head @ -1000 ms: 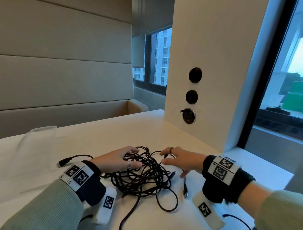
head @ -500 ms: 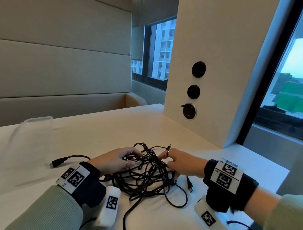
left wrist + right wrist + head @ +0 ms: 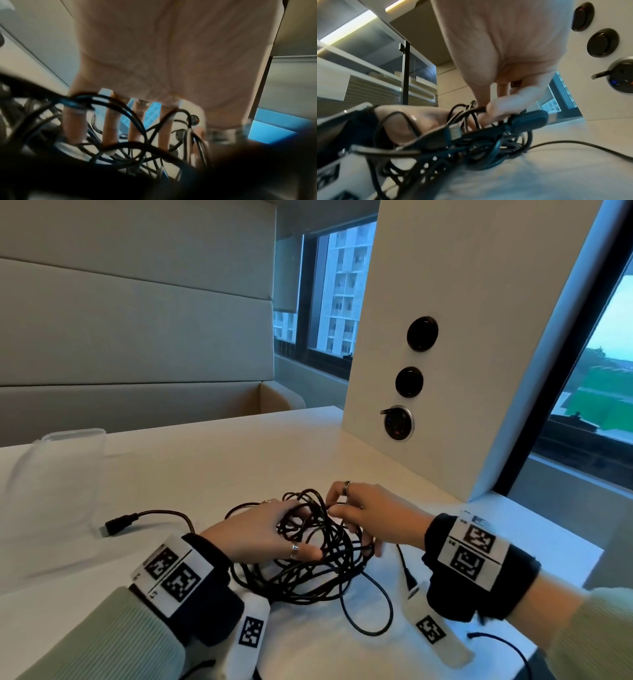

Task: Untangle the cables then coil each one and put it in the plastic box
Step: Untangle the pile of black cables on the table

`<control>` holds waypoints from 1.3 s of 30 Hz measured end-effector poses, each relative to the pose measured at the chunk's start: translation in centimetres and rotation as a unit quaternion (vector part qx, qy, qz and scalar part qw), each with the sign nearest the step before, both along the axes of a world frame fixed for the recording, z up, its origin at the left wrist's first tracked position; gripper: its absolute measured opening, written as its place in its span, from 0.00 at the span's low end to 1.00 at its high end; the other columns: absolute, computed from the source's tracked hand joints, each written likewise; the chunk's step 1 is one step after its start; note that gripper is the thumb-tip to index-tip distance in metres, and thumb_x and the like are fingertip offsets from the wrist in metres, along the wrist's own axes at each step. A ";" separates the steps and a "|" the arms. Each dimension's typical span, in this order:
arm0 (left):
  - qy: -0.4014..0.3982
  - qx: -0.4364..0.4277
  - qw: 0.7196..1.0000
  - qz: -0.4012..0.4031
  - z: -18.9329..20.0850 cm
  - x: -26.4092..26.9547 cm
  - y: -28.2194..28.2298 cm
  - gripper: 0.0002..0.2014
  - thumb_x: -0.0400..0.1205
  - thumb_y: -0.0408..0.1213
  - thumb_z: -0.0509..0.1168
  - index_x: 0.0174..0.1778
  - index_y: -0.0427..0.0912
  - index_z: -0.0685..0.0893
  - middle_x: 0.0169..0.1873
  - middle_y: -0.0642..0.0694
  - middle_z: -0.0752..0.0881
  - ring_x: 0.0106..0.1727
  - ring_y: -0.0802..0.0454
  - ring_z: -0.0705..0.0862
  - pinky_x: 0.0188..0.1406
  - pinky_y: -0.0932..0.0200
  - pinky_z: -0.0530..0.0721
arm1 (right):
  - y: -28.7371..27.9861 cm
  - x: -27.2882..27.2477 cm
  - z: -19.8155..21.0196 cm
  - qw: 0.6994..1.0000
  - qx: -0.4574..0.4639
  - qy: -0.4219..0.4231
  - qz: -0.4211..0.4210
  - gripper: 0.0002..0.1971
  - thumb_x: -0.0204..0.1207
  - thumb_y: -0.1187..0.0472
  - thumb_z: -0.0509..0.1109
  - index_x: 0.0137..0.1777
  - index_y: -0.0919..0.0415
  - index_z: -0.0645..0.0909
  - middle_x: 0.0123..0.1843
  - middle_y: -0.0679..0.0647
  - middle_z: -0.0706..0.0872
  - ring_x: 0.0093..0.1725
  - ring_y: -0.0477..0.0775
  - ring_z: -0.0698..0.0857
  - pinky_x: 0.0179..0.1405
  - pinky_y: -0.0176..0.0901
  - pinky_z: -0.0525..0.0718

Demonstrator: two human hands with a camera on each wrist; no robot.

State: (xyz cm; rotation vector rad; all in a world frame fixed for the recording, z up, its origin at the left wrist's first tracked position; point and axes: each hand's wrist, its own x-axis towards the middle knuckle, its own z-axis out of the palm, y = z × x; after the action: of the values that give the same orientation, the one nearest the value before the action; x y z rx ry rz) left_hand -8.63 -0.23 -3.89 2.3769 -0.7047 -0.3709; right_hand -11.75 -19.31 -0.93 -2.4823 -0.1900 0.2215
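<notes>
Your cables (image 3: 308,553) sit as one black knot on the pale surface (image 3: 212,460), directly in front of you, between both wrists. Thin round cords, many loops crossing over each other; individual cables cannot be separated by eye. One loop trails out toward you (image 3: 368,616). A thicker cord runs off to your left and ends in a blocky black plug (image 3: 118,525) lying flat on the surface, apart from the knot.

Your left hand (image 3: 253,534) lies over the left side of the tangle, fingers spread and pushed down among the strands; the left wrist view shows fingers (image 3: 75,125) threaded between cords, a few strands passing across them. Whether any finger closes on a cord there, you cannot tell; that view is blurred.

Your right hand (image 3: 373,520) is at the top right of the knot, thumb and fingertips drawn together, pinching a strand. The right wrist view shows a dark connector with a metal tip (image 3: 532,120) just under those fingertips.

The plastic box (image 3: 58,470) is clear, standing far left on the surface, well apart from the cables; its walls are faint against the surface.

Hard to read: the lower part of the left wrist view is dark; how many cables are in the knot cannot be counted; a further cord (image 3: 507,648) is cut off at the lower right edge
</notes>
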 end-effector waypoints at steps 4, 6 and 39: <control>-0.029 -0.052 0.998 0.007 0.5 -0.1 0.2 0.14 0.80 0.52 0.64 0.43 0.43 0.82 0.37 0.51 0.83 0.39 0.54 0.79 0.42 0.59 0.73 | -0.6 -0.9 0.7 0.990 0.140 -0.006 -0.036 0.05 0.84 0.56 0.57 0.50 0.54 0.72 0.34 0.54 0.76 0.24 0.54 0.82 0.19 0.40 0.83; -0.014 -0.092 0.996 0.004 0.9 0.1 0.6 0.14 0.82 0.51 0.61 0.48 0.45 0.84 0.43 0.50 0.87 0.47 0.53 0.83 0.51 0.57 0.77 | -0.9 -1.4 0.9 0.982 0.178 -0.019 -0.054 0.05 0.85 0.56 0.57 0.49 0.55 0.73 0.34 0.53 0.77 0.25 0.53 0.83 0.18 0.39 0.82; -0.197 -0.242 0.950 0.001 9.6 -1.3 -1.0 0.33 0.66 0.60 0.72 0.65 0.56 0.69 0.61 0.60 0.79 0.64 0.67 0.76 0.61 0.69 0.73 | -0.6 -0.8 4.2 0.930 0.361 -0.013 -0.072 0.10 0.84 0.53 0.58 0.55 0.51 0.81 0.23 0.45 0.64 0.18 0.43 0.66 0.16 0.33 0.69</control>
State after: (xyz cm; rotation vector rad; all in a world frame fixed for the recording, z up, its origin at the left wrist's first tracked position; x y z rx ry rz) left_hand -9.91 -1.23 5.75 1.9874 -0.8566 0.2686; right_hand -12.59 -19.92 3.28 -1.7547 -0.0774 0.0391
